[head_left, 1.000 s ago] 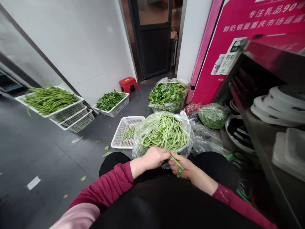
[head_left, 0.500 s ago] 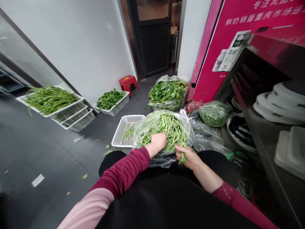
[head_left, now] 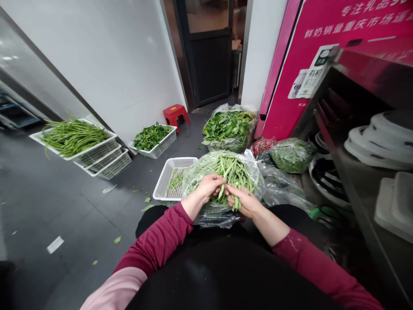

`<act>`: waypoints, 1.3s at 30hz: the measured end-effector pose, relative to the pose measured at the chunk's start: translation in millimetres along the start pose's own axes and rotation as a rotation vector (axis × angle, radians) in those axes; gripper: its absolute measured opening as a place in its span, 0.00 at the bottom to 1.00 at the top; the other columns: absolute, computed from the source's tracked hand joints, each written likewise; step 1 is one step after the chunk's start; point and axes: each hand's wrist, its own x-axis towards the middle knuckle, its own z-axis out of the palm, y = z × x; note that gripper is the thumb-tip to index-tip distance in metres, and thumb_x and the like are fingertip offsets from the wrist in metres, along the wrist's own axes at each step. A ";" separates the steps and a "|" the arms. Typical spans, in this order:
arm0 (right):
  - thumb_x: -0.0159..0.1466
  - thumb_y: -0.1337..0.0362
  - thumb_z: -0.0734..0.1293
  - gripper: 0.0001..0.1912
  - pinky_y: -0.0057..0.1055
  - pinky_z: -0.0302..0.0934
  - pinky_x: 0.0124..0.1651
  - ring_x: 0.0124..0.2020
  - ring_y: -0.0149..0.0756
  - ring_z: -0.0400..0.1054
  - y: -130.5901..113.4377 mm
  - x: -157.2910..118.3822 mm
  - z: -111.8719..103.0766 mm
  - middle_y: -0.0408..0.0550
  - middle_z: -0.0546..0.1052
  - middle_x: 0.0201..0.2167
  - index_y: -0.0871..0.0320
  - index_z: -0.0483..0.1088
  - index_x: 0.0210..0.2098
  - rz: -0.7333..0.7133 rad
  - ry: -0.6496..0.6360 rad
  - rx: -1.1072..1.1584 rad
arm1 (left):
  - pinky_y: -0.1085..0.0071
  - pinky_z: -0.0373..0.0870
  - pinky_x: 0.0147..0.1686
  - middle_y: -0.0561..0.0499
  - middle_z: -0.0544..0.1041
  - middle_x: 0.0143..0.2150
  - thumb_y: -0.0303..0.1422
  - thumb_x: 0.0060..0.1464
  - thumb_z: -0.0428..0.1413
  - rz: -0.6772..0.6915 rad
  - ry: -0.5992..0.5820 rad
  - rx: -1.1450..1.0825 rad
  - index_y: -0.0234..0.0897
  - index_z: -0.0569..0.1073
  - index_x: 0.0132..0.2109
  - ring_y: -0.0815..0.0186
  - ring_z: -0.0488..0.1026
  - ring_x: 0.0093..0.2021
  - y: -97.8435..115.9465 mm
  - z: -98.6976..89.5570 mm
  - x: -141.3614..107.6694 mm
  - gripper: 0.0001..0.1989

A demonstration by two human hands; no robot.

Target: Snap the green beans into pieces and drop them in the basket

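Handling green beans (head_left: 237, 168), judged early: clear bag (head_left: 217, 212) looks mostly full, much remaining; white basket (head_left: 161, 177) just beside its left edge carries only a few green pieces (head_left: 176, 180). Right hand (head_left: 244, 200), above bag's near edge: fingers wrapped around a small bunch (head_left: 236, 204). Left hand (head_left: 209, 187): fingers pinching one bean (head_left: 221, 192). Surface: grey floor (head_left: 97, 228). Room: white wall (head_left: 109, 51), dark door (head_left: 211, 64), red stool (head_left: 176, 113), leaf scraps (head_left: 117, 240).

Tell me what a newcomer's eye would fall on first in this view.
Probably the bright pink panel with white lettering at the upper right. Next comes the clear plastic bag of green beans near the centre, with the left hand and right hand above it, the right gripping a small bunch. The red stool also stands out by the white wall, behind the basket of leafy greens.
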 end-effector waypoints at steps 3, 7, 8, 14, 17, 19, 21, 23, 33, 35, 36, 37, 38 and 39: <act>0.48 0.58 0.69 0.13 0.23 0.50 0.17 0.13 0.21 0.55 2.8 2.9 6.5 0.38 0.65 0.19 0.60 0.64 0.24 -0.015 -0.005 -0.057 | 0.81 0.45 0.13 0.60 0.60 0.13 0.39 0.39 0.59 0.030 0.007 -0.059 0.33 0.65 0.27 0.79 0.52 0.12 -4.8 4.4 -6.4 0.15; 0.48 0.58 0.69 0.14 0.23 0.50 0.17 0.13 0.21 0.54 9.1 3.6 2.3 0.36 0.63 0.16 0.60 0.62 0.24 -0.099 0.063 -0.096 | 0.79 0.51 0.15 0.59 0.60 0.14 0.44 0.48 0.50 0.123 0.071 0.161 0.33 0.66 0.28 0.77 0.54 0.14 -12.8 6.2 -19.8 0.16; 0.49 0.58 0.69 0.14 0.24 0.51 0.17 0.13 0.22 0.54 9.4 3.4 0.7 0.36 0.62 0.16 0.59 0.62 0.24 -0.135 0.103 -0.104 | 0.78 0.54 0.17 0.57 0.62 0.16 0.42 0.49 0.49 0.188 0.097 0.284 0.33 0.67 0.28 0.76 0.56 0.16 -15.5 5.5 -24.9 0.15; 0.51 0.58 0.67 0.12 0.25 0.53 0.18 0.13 0.24 0.55 4.1 1.4 -2.8 0.36 0.63 0.15 0.59 0.63 0.27 -0.215 0.185 -0.176 | 0.74 0.62 0.34 0.50 0.70 0.30 0.33 0.54 0.44 0.524 0.059 0.995 0.35 0.69 0.33 0.68 0.66 0.32 -29.3 -0.1 -48.3 0.11; 0.52 0.58 0.66 0.11 0.25 0.53 0.19 0.13 0.24 0.55 2.1 0.2 -2.6 0.36 0.63 0.14 0.58 0.63 0.27 -0.255 0.241 -0.312 | 0.72 0.63 0.34 0.47 0.70 0.33 0.32 0.55 0.42 0.553 -0.016 1.242 0.35 0.68 0.36 0.66 0.68 0.33 -27.9 -2.5 -48.6 0.11; 0.52 0.58 0.66 0.10 0.25 0.52 0.18 0.13 0.25 0.55 0.7 -0.2 -3.4 0.37 0.65 0.14 0.58 0.63 0.27 -0.270 0.317 -0.474 | 0.71 0.63 0.32 0.46 0.70 0.32 0.30 0.53 0.44 0.568 -0.129 1.362 0.35 0.68 0.35 0.66 0.68 0.31 -25.3 -4.4 -47.9 0.08; 0.52 0.59 0.66 0.10 0.25 0.52 0.18 0.13 0.25 0.57 -0.9 0.0 -4.5 0.39 0.67 0.15 0.58 0.64 0.28 -0.252 0.354 -0.622 | 0.72 0.63 0.30 0.47 0.70 0.31 0.27 0.49 0.47 0.616 -0.254 1.445 0.35 0.68 0.33 0.66 0.69 0.30 -22.9 -6.1 -48.0 0.06; 0.51 0.59 0.65 0.09 0.26 0.52 0.17 0.12 0.26 0.57 -2.4 1.0 -5.0 0.40 0.68 0.16 0.58 0.65 0.28 -0.219 0.321 -0.728 | 0.73 0.63 0.29 0.48 0.70 0.29 0.26 0.48 0.48 0.677 -0.323 1.500 0.35 0.68 0.32 0.66 0.69 0.29 -21.3 -6.8 -48.3 0.05; 0.54 0.59 0.65 0.13 0.22 0.46 0.15 0.13 0.23 0.51 -17.0 -6.6 -12.3 0.35 0.59 0.14 0.60 0.66 0.35 -0.022 -0.041 -0.358 | 0.73 0.59 0.24 0.48 0.70 0.22 0.38 0.48 0.51 0.435 -0.070 1.405 0.33 0.69 0.23 0.67 0.67 0.24 -7.1 -21.9 -16.7 0.13; 0.56 0.60 0.64 0.11 0.21 0.45 0.15 0.12 0.21 0.48 -18.4 -10.7 -16.2 0.34 0.57 0.14 0.60 0.66 0.35 0.099 -0.231 -0.222 | 0.75 0.58 0.21 0.51 0.66 0.19 0.47 0.48 0.50 0.303 0.049 1.025 0.33 0.69 0.24 0.70 0.64 0.21 0.8 -31.1 -7.3 0.20; 0.56 0.60 0.63 0.10 0.21 0.45 0.14 0.12 0.21 0.47 -17.5 -12.1 -17.8 0.34 0.57 0.13 0.61 0.66 0.34 0.147 -0.296 -0.177 | 0.76 0.56 0.19 0.52 0.65 0.19 0.50 0.47 0.48 0.246 0.016 0.782 0.32 0.69 0.27 0.72 0.61 0.19 4.2 -34.1 -4.0 0.22; 0.57 0.61 0.62 0.09 0.21 0.45 0.14 0.11 0.20 0.47 -15.7 -13.0 -19.1 0.34 0.57 0.13 0.61 0.67 0.33 0.186 -0.342 -0.143 | 0.77 0.54 0.17 0.54 0.64 0.20 0.52 0.48 0.45 0.193 -0.061 0.531 0.32 0.69 0.31 0.74 0.59 0.17 6.8 -35.6 -1.8 0.25; 0.57 0.62 0.62 0.08 0.21 0.45 0.13 0.10 0.20 0.46 -13.1 -13.4 -20.1 0.34 0.57 0.13 0.62 0.67 0.31 0.217 -0.380 -0.115 | 0.78 0.52 0.15 0.55 0.64 0.20 0.53 0.49 0.43 0.143 -0.154 0.297 0.32 0.69 0.35 0.76 0.56 0.15 8.6 -35.6 -0.4 0.26; 0.57 0.62 0.62 0.08 0.21 0.45 0.13 0.10 0.20 0.46 -9.9 -13.7 -20.7 0.34 0.57 0.12 0.62 0.67 0.30 0.243 -0.420 -0.089 | 0.79 0.49 0.13 0.56 0.63 0.20 0.53 0.50 0.42 0.096 -0.243 0.099 0.33 0.68 0.37 0.78 0.53 0.14 9.6 -34.2 0.4 0.26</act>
